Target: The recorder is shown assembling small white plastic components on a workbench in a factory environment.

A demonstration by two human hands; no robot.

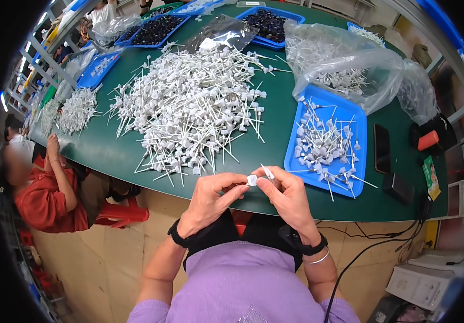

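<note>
I see both hands at 6 o'clock, over the near edge of the green tabletop (108, 151). Left hand (207, 199) and right hand (288, 196) each pinch the small white cap (252, 180) between fingertips (its thin stem points to 1 o'clock). White parts pile (189, 107) at 12, blue tray (326, 102) at 2.

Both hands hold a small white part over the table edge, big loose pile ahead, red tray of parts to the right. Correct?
One error: the tray is blue, not red, per the head view. The rest holds: left hand and right hand pinch the white part at the table edge, pile ahead.
</note>
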